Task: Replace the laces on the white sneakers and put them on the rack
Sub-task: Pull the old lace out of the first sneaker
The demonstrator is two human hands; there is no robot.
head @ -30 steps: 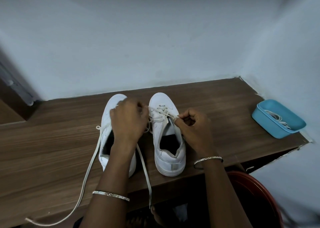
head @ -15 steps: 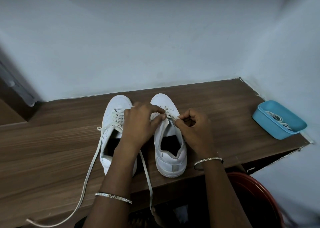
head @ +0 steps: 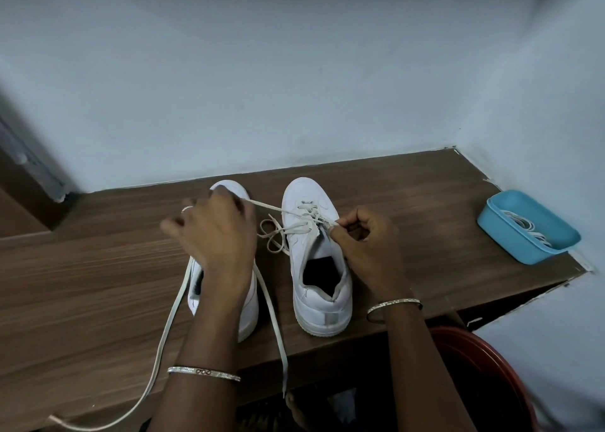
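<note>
Roughly, everything sits on a wooden table [head: 98,284] set into a wall corner. Its left stretch is bare, and its near edge cuts across the bottom of the view.

A loose lace [head: 163,330] trails from the left sneaker [head: 250,304] towards the near left corner. A second strand hangs over the near edge.

That sneaker stands near the middle, toe to the back edge. Most of it is hidden under the left hand [head: 216,235] and forearm, so only the toe tip and heel side show.

The left hand is motion-blurred, its fingers curled. A taut lace [head: 265,205] runs into it from the right sneaker [head: 314,267]. The grip itself is hidden behind the back of the hand. A ring [head: 186,208] shows on one finger. The mark on the left bangle [head: 203,372] is too small to read.

The right sneaker stands just beside the left, parallel, with its dark opening in plain view. Loops of its lace lie slack between the two shoes. No brand can be read on either shoe.

The right hand [head: 370,245], wearing a right bangle [head: 393,304], has its fingers curled. Thumb and forefinger pinch the lace at the upper eyelets.

A blue tub [head: 510,245] sits at the right edge, holding white laces [head: 523,227] that are partly hidden by its wall. Below the near right corner, a red basin [head: 474,359] is cut off by the forearm and the frame.
</note>
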